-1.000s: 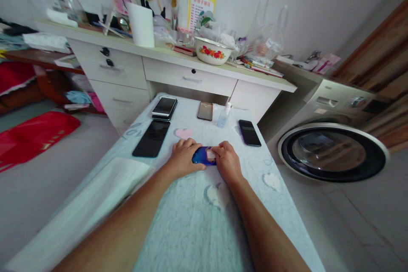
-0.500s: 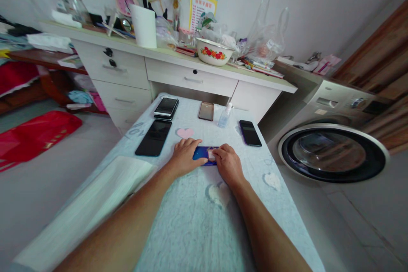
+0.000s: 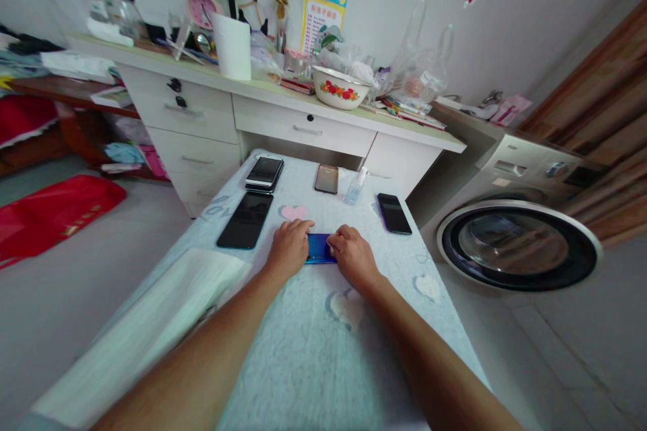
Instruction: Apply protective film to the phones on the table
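A blue phone (image 3: 320, 249) lies crosswise on the cloth-covered table (image 3: 303, 337), between my hands. My left hand (image 3: 290, 246) grips its left end, with the fingers along the far edge. My right hand (image 3: 354, 253) is at its right part, the fingers bunched over the surface; whatever they hold is hidden. Beyond them are a brown phone case (image 3: 327, 178) and a clear spray bottle (image 3: 356, 186). A large black phone (image 3: 246, 219) is left of my left hand, in front of a stack of phones (image 3: 264, 173). Another dark phone (image 3: 394, 213) lies to the right.
A white sheet (image 3: 151, 330) covers the table's left side, under my left forearm. Behind the table is a white desk (image 3: 308, 126) carrying a flowered bowl (image 3: 340, 89) and a white roll (image 3: 232, 47). A washing machine (image 3: 526, 168) stands at the right.
My right fingers have shifted a little left over the phone, and the pale piece under them no longer shows. My left thumb has drawn back from the phone's near edge. The view has shifted slightly.
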The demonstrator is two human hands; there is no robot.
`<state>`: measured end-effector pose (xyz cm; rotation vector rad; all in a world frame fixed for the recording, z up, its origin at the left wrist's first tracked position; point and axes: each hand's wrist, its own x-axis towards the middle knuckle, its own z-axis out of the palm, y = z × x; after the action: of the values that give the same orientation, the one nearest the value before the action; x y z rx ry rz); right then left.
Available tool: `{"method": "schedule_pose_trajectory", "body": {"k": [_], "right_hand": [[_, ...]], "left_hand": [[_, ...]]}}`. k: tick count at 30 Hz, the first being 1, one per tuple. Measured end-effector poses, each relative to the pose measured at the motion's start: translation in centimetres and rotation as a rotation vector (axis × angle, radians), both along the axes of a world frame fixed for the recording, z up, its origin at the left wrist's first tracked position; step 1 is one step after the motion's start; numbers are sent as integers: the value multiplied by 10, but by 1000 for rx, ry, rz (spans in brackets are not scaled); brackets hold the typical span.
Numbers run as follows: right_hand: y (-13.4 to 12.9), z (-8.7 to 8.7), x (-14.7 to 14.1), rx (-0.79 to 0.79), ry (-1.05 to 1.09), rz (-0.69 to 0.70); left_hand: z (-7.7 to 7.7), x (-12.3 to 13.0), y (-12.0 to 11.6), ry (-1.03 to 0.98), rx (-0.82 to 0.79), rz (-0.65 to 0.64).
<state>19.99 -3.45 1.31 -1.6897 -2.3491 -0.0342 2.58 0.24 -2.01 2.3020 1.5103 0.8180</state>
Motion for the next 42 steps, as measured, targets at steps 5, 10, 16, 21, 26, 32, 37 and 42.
{"method": "schedule_pose_trajectory", "body": {"k": [5,10,16,21,26,32,37,42], "right_hand": [[12,2,1,-20,-6,-10],[15,-4,5,8,31,-121],[11,-8,12,14,104,-198],[9,-6,4,3,91,-161],[9,-5,-10,-13,66,-94],[5,-6,-25,-12,50,34],[7,-6,-24,-16,48,26],[12,-6,-14,-22,44,-121]], "left_hand": [[2,-1,-1,5,-16,13],[0,-2,0,-35,-15,18],[-3,-1,0,-64,-15,37],[0,1,1,-75,-28,53],[3,2,2,-133,-78,100],[7,4,7,-143,-176,163],[9,1,22,-194,-339,167],[7,-4,35,-226,-359,181]]}}
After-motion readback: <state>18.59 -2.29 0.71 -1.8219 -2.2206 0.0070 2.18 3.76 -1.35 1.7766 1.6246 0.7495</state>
